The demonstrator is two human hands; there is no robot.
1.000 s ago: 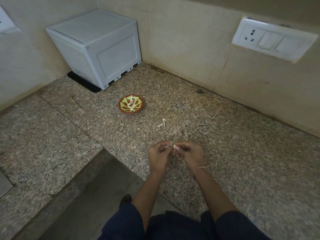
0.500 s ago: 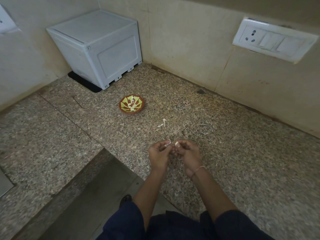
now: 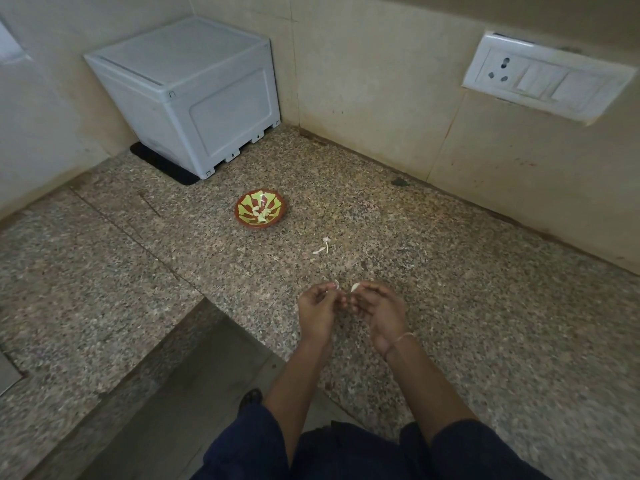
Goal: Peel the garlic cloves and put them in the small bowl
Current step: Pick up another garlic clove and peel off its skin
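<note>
Fingers [image 3: 367,287] of R hand [image 3: 381,313] pinch garlic clove [image 3: 355,287], L hand [image 3: 317,308] pinches peel [image 3: 336,284].

bare counter [image 3: 450,306] toward bowl [image 3: 260,211], peel scraps [image 3: 323,247] between

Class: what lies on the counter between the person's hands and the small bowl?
Head view: only white peel scraps on the counter, between small bowl, left hand and right hand.
</note>
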